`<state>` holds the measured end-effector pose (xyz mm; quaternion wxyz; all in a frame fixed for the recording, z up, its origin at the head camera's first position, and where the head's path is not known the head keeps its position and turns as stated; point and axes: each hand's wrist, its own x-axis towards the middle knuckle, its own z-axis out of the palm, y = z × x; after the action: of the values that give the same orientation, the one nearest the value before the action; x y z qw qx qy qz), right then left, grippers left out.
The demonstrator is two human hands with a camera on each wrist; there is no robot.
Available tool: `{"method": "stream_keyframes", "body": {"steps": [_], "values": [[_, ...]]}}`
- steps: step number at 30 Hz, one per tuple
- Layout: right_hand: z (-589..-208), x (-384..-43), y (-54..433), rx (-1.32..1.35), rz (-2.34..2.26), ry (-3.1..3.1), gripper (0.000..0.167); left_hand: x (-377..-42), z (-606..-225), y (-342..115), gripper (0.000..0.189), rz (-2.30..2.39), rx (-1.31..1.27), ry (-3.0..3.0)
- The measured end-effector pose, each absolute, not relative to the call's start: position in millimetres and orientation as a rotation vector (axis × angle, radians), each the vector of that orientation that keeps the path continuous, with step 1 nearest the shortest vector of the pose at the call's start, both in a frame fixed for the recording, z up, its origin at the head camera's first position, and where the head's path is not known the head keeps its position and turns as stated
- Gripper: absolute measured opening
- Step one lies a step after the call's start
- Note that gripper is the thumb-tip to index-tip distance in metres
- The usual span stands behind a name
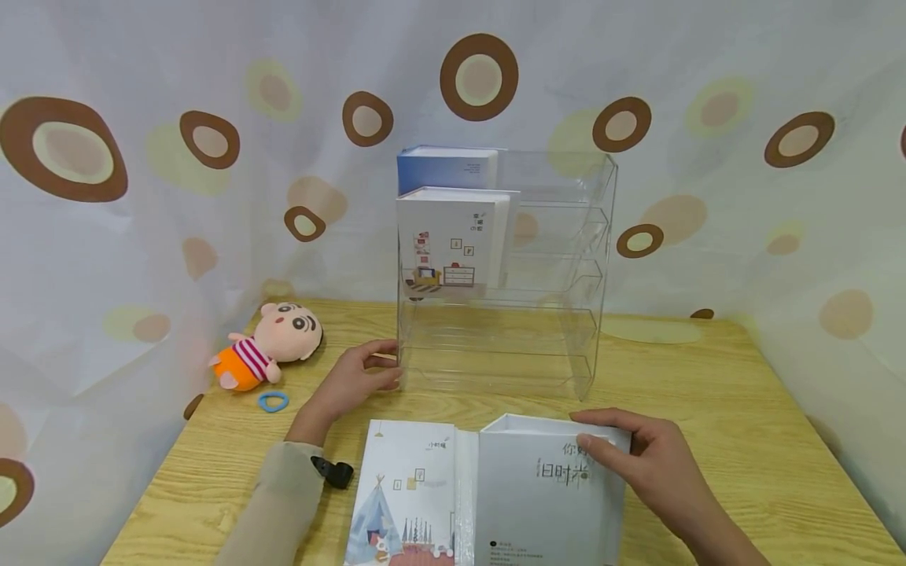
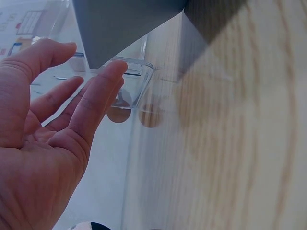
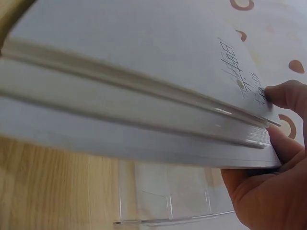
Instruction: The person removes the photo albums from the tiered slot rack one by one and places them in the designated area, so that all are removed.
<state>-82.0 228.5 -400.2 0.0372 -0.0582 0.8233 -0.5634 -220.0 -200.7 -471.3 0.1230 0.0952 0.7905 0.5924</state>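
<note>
My right hand [image 1: 665, 464] grips a thick white book [image 1: 548, 495] by its upper right corner, thumb on the printed cover and fingers behind. In the right wrist view, the page edges of the book [image 3: 134, 112] show between its covers. Directly left of it is a white cover with a tent drawing [image 1: 403, 495]; I cannot tell whether the two are joined. My left hand [image 1: 357, 381] is at the lower left edge of a clear tiered rack [image 1: 495, 369], fingers extended and thumb apart. A grey corner [image 2: 120, 28] shows by its fingertips in the left wrist view.
A white illustrated book [image 1: 453, 244] and a blue-and-white book [image 1: 446, 169] stand in the rack's upper left tiers. A plush doll [image 1: 265, 346] and a blue ring [image 1: 273, 402] lie on the wooden table [image 1: 679, 377] at left. Patterned cloth [image 1: 538, 79] hangs behind.
</note>
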Motion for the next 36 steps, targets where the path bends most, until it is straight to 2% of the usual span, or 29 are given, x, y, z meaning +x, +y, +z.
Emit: {"method": "stream_keyframes", "body": {"steps": [13,23,36], "values": [[-400.4,-99.1,227.6,-0.299,-1.420,2.717,0.024,-219.5,-472.7,-201.4,0.061,1.728,0.283,2.306],[-409.0,-119.9,225.5,-0.413,-1.294,2.722,0.027,-221.3,-474.3,-202.0,0.061,1.738,0.288,2.298],[-425.7,-140.8,220.5,-0.355,-1.290,2.614,0.032,-222.1,-473.7,-201.8,0.061,1.722,0.288,2.314]]}}
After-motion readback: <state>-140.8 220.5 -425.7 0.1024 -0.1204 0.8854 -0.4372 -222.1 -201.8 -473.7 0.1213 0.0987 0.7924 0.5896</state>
